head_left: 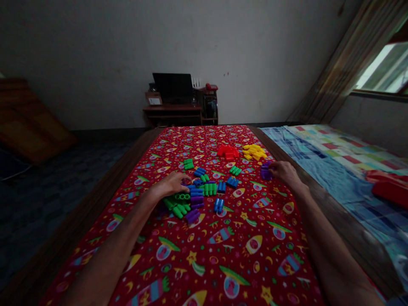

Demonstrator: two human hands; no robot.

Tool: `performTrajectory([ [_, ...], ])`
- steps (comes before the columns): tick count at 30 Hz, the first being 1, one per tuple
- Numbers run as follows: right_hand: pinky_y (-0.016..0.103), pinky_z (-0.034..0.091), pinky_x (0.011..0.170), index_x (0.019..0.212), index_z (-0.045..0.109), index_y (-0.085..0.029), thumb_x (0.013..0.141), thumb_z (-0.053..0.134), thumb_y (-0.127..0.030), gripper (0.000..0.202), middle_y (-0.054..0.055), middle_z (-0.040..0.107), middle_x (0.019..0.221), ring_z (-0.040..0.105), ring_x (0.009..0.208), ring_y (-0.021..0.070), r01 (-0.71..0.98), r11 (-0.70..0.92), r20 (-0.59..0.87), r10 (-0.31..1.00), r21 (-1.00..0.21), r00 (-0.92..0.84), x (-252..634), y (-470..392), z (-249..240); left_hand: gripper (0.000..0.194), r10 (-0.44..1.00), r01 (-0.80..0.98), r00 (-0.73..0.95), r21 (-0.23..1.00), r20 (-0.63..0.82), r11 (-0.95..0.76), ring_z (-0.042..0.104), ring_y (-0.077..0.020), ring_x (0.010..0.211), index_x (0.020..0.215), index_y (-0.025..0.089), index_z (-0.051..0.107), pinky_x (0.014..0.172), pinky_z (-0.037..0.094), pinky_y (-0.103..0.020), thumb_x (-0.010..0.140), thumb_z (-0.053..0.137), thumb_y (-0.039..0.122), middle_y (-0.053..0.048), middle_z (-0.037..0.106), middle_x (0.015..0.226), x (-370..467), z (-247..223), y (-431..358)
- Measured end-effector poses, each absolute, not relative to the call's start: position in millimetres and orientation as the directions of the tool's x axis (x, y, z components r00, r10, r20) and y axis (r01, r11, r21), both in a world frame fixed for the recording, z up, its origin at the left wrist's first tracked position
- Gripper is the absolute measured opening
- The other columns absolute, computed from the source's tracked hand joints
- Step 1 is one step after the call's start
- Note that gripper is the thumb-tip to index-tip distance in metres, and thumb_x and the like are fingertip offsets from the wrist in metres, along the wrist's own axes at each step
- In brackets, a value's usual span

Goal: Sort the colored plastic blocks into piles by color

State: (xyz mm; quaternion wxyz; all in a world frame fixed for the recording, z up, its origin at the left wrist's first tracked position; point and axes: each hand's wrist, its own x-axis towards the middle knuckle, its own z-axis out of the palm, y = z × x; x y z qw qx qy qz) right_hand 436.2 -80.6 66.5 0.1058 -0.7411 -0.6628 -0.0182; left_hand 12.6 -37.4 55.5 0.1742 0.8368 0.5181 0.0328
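Observation:
My left hand [174, 184] reaches over a mixed heap of plastic tube-shaped building blocks. Its thumb and fingers curl about a blue block [191, 187] at the heap's upper edge. Green blocks [177, 208] lie under and in front of this hand, with purple blocks [196, 202] just to their right. At the table's right side, my right hand [285, 173] pinches a purple block [266, 171], fingertips partly hidden. Beyond it sit a yellow pile [254, 152] and a red pile [228, 152] of similar blocks.
A red patterned cloth [223, 263] covers the long table. Loose blue blocks [219, 205] and green blocks [235, 170] are scattered mid-table. A bed with a checked cover [350, 187] adjoins on the right. Against the wall stands a desk [172, 109] with a monitor [173, 87].

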Motion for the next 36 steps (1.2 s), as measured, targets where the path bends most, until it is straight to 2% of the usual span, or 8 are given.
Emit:
performTrajectory([
  [8, 0.029, 0.047, 0.078, 0.097, 0.073, -0.011, 0.089, 0.052, -0.021, 0.024, 0.014, 0.074, 0.093, 0.066, 0.082, 0.0208, 0.907, 0.144, 0.441, 0.896, -0.396, 0.05, 394, -88, 78, 0.034, 0.932, 0.679, 0.351, 0.661, 0.089, -0.319, 0.069, -0.0253, 0.085, 0.086, 0.019, 0.073, 0.077, 0.056, -0.034, 0.06, 0.069, 0.041, -0.005, 0.074, 0.091, 1, 49, -23],
  [10, 0.025, 0.046, 0.07, 0.094, 0.074, -0.014, 0.091, 0.052, -0.026, 0.025, 0.008, 0.074, 0.085, 0.064, 0.07, 0.0157, 0.865, 0.251, 0.417, 0.907, -0.434, -0.055, 362, -93, 74, 0.029, 0.931, 0.639, 0.284, 0.678, 0.23, -0.362, 0.069, -0.0249, 0.084, 0.083, 0.02, 0.072, 0.077, 0.057, -0.036, 0.063, 0.069, 0.041, -0.006, 0.073, 0.091, 12, 55, -29],
  [13, 0.023, 0.045, 0.066, 0.107, 0.071, -0.014, 0.094, 0.048, -0.034, 0.033, 0.005, 0.074, 0.089, 0.063, 0.071, 0.0149, 0.581, 0.481, 0.391, 0.876, -0.656, -0.284, 310, -101, 59, 0.022, 0.875, 0.566, 0.269, 0.669, 0.403, -0.483, 0.068, -0.022, 0.083, 0.086, 0.023, 0.071, 0.077, 0.058, -0.035, 0.072, 0.067, 0.039, -0.005, 0.071, 0.093, 40, 64, -54],
  [17, 0.023, 0.045, 0.067, 0.121, 0.062, -0.012, 0.093, 0.049, -0.041, 0.042, 0.007, 0.07, 0.096, 0.061, 0.077, 0.0153, 0.348, 0.503, 0.364, 0.845, -0.791, -0.393, 268, -111, 42, 0.019, 0.744, 0.455, 0.42, 0.59, 0.519, -0.668, 0.067, -0.02, 0.088, 0.096, 0.022, 0.069, 0.08, 0.058, -0.034, 0.082, 0.062, 0.033, -0.004, 0.071, 0.096, 78, 67, -89],
  [23, 0.021, 0.037, 0.057, 0.089, 0.071, -0.011, 0.092, 0.047, -0.032, 0.032, 0.002, 0.064, 0.067, 0.052, 0.059, 0.0115, 0.542, 0.48, 0.361, 0.877, -0.69, -0.317, 303, -100, 55, 0.035, 0.665, 0.493, 0.527, 0.446, 0.529, -0.747, 0.059, -0.0231, 0.116, 0.126, 0.02, 0.057, 0.098, 0.051, -0.041, 0.093, 0.05, 0.033, -0.009, 0.063, 0.125, 85, 59, -101],
  [28, 0.026, 0.043, 0.067, 0.095, 0.072, -0.012, 0.09, 0.048, -0.032, 0.032, 0.008, 0.071, 0.077, 0.061, 0.068, 0.0171, 0.79, 0.318, 0.491, 0.871, -0.524, -0.024, 361, -79, 65, 0.05, 0.366, 0.355, 0.892, 0.093, 0.265, -0.93, 0.025, -0.0278, 0.144, 0.142, 0.031, 0.042, 0.118, 0.016, -0.054, 0.094, 0.05, 0.042, -0.003, 0.04, 0.152, 94, 39, -134],
  [33, 0.032, 0.045, 0.082, 0.107, 0.07, -0.015, 0.089, 0.05, -0.031, 0.031, 0.014, 0.072, 0.104, 0.064, 0.093, 0.0234, 0.948, 0.011, 0.497, 0.853, -0.318, 0.157, 401, -80, 65, 0.041, 0.34, 0.361, 0.917, -0.072, 0.211, -0.93, 0.031, -0.0227, 0.142, 0.138, 0.031, 0.048, 0.119, 0.01, -0.051, 0.098, 0.043, 0.036, -0.001, 0.049, 0.146, 100, 16, -123],
  [36, 0.03, 0.045, 0.077, 0.099, 0.072, -0.017, 0.088, 0.052, -0.033, 0.028, 0.013, 0.072, 0.099, 0.064, 0.095, 0.0242, 0.972, -0.148, 0.313, 0.928, -0.183, 0.2, 418, -86, 76, 0.039, 0.351, 0.386, 0.91, -0.143, 0.223, -0.911, 0.036, -0.0226, 0.14, 0.134, 0.026, 0.053, 0.119, 0.012, -0.05, 0.098, 0.041, 0.033, -0.004, 0.054, 0.142, 93, 15, -87],
])
